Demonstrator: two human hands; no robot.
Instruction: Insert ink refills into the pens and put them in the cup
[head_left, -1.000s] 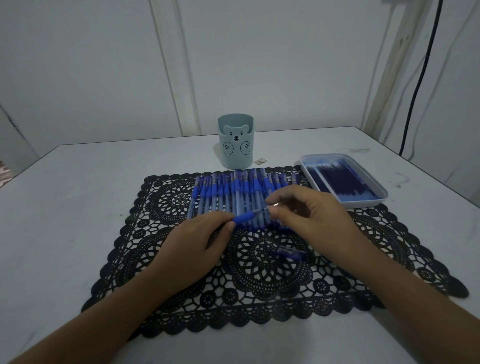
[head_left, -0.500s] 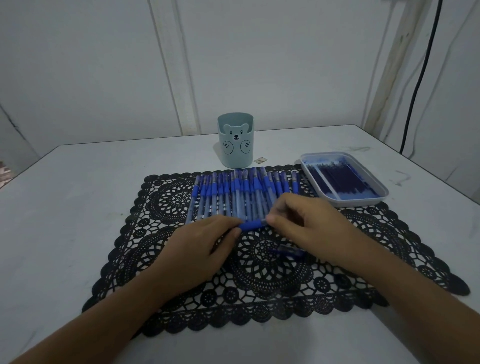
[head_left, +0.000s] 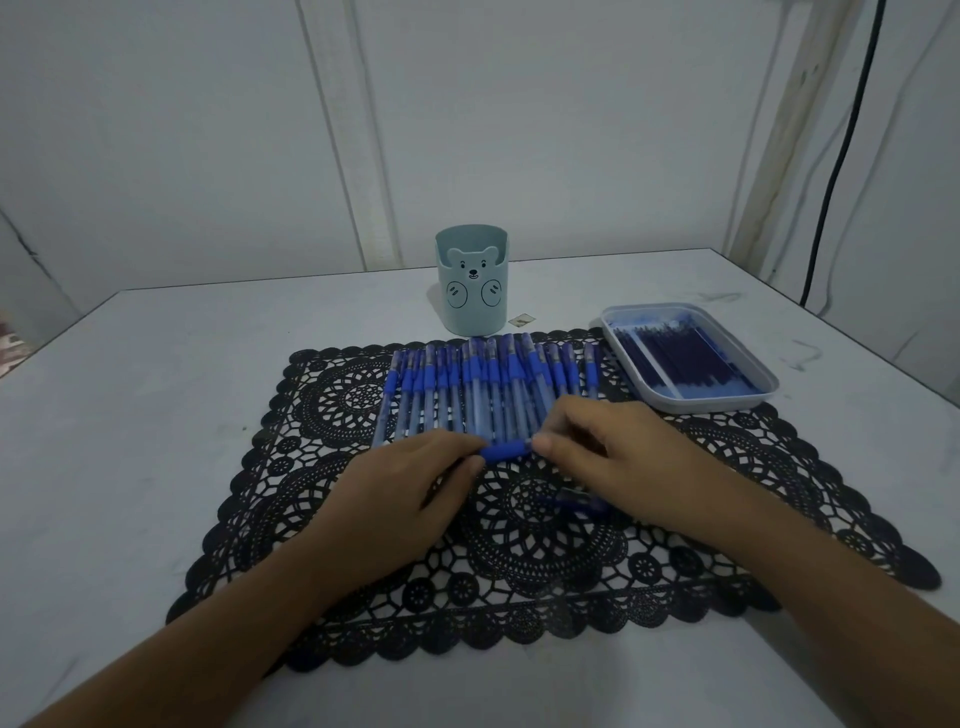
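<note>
A blue pen (head_left: 505, 450) lies almost level, its long axis running left to right across the view, the right end slightly higher. Only its blue grip section shows between the hands; which end is the tip cannot be told. It sits low over a black lace placemat (head_left: 519, 540), at the near ends of a row of pens (head_left: 488, 387).

The left hand (head_left: 400, 499) pinches the pen's left end with thumb and fingertips closed on it. The right hand (head_left: 618, 457) closes its fingertips on the pen's right end.

The row of pens lies side by side on the mat, their long axes pointing away from the viewer, blue grips at the far ends. Beyond them stands a pale blue cup (head_left: 470, 280) with a bear face, upright on a white table (head_left: 156, 415). To the right, partly on the mat's far corner, a shallow tray (head_left: 748, 397) holds dark ink refills (head_left: 675, 358). A small blue part (head_left: 576, 504) lies on the mat beside the right hand.
</note>
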